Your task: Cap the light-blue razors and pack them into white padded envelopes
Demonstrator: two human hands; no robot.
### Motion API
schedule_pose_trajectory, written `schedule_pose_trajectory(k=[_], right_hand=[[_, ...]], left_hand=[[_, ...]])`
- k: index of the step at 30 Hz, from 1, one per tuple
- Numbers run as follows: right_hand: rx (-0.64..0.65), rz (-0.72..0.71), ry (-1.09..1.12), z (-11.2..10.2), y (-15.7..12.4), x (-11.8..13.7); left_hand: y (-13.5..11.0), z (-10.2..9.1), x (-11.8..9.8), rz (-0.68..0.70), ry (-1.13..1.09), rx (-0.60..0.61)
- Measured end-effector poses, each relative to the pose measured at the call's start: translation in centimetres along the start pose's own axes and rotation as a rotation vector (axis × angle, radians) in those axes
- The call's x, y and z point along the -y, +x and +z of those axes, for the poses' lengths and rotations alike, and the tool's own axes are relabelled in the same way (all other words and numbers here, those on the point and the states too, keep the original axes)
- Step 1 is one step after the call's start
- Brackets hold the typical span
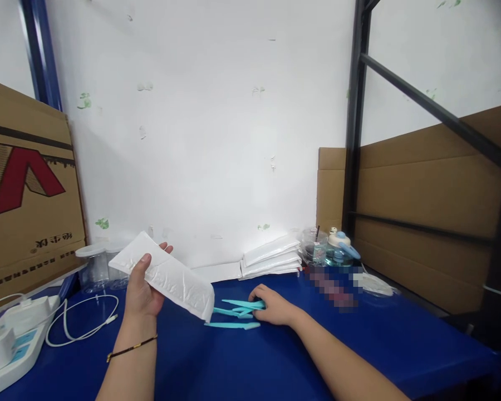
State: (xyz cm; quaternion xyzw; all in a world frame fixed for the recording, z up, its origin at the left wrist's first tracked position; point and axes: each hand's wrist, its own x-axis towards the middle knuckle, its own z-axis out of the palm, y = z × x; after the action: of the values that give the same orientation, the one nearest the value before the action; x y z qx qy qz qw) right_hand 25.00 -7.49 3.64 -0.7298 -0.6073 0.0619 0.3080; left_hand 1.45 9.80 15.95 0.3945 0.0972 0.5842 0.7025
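Note:
My left hand [144, 287] grips a white padded envelope [179, 284], thumb on top and fingers beneath, holding it tilted above the blue table. To its right, my right hand [271, 305] has its fingers curled around the ends of several thin turquoise sticks [240, 306] that look like eyebrow razors. These lie in a loose bunch and point left toward the envelope. One more turquoise eyebrow razor [232, 325] lies flat on the table just in front of the bunch. The fingertips of my right hand are partly hidden.
A stack of white padded envelopes [271, 259] lies by the wall. Clear jars [94, 270], a white cable [81, 337] and a power strip [20, 340] are at left. A plastic cup [314, 245] and a bottle [340, 250] stand back right, near a black rack post [353, 139].

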Motion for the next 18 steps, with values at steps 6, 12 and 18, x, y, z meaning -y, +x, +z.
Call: schedule_pose_trajectory(k=[6, 12, 18], right_hand=[[0.011, -0.005, 0.029, -0.3, -0.1, 0.0], [0.007, -0.017, 0.027, -0.6, -0.3, 0.4], [-0.350, -0.156, -0.007, -4.4, -2.1, 3.2]], left_hand=[[0.0, 1.4, -2.6, 0.187, 0.269, 0.246], [2.1, -0.4, 0.5, 0.394, 1.272, 0.451], [3.0, -6.2, 7.1, -0.009, 1.954, 0.744]])
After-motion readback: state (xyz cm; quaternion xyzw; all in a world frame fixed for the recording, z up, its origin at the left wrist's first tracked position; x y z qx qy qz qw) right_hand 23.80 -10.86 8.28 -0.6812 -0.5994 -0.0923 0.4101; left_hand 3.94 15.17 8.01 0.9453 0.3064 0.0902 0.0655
